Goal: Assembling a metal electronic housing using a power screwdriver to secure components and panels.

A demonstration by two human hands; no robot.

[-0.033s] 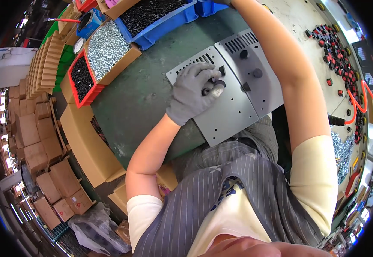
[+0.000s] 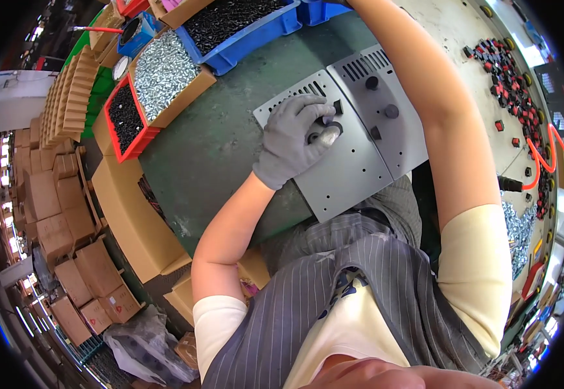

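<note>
Far from left hand (image 2: 293, 139), red-marked carton (image 2: 119, 306)

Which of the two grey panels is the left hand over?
The left panel: the left hand covers part of it. No hand covers the right panel.

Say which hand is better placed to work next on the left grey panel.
Probably the left hand: its fingers curl around black round parts over the left grey panel. The right hand is mostly cut off at the top edge by a blue bin.
</note>
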